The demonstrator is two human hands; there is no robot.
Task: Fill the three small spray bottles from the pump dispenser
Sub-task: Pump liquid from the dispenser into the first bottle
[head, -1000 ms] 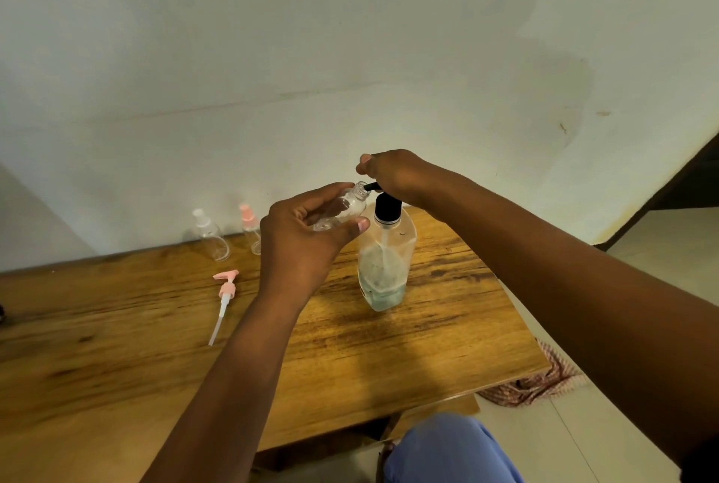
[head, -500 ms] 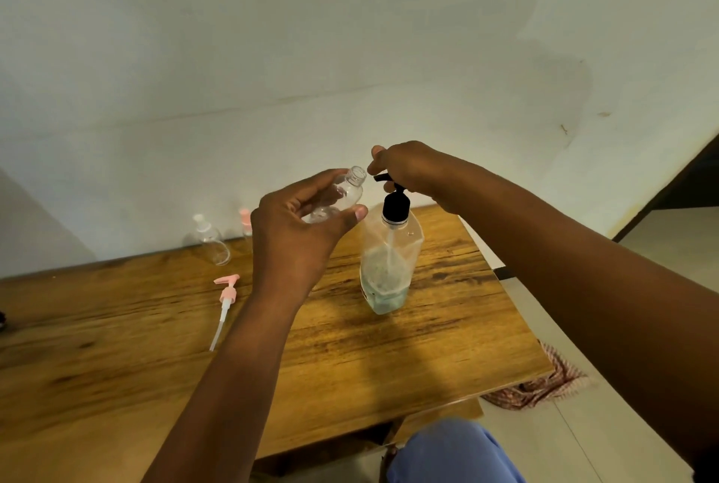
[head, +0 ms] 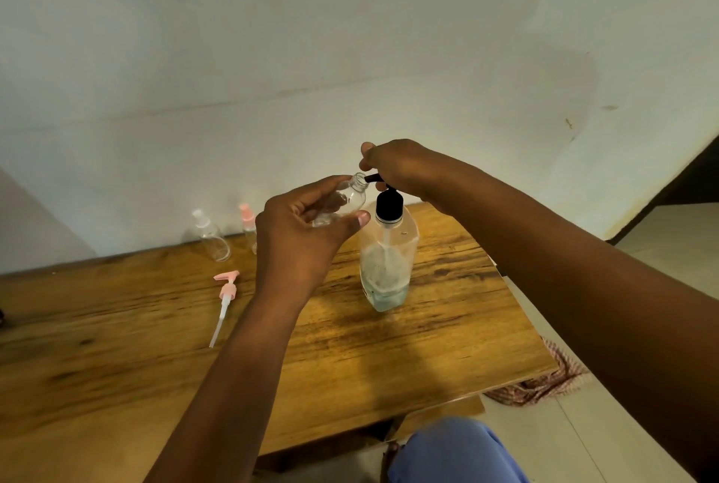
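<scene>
Head view: your left hand (head: 307, 225) grips a small clear spray bottle (head: 346, 201), cap off, tilted so its open neck points up and right, right at the black spout of the pump dispenser (head: 387, 249). Thumb under the bottle, fingers curled over the top. Your right hand (head: 400, 167) sits on the dispenser's black pump head, fingers closed down over it; the spout tip pokes out from under them and meets the bottle's mouth. The dispenser stands upright on the wooden table (head: 116, 346), right of centre, clear body, a little pale liquid at the bottom, dip tube visible inside.

Back left by the wall: a second small bottle with a clear cap (head: 210, 235), upright. Just right of it, a third small bottle with a pink cap (head: 248, 223), partly hidden behind your left hand. Nearer, a loose pink pump top with a white tube (head: 225, 301) lies flat on the table, apart from both bottles.

Blue-clothed knee (head: 447, 451) at the bottom edge. A patterned cloth (head: 544, 385) on the tiled floor past the table's right corner.
</scene>
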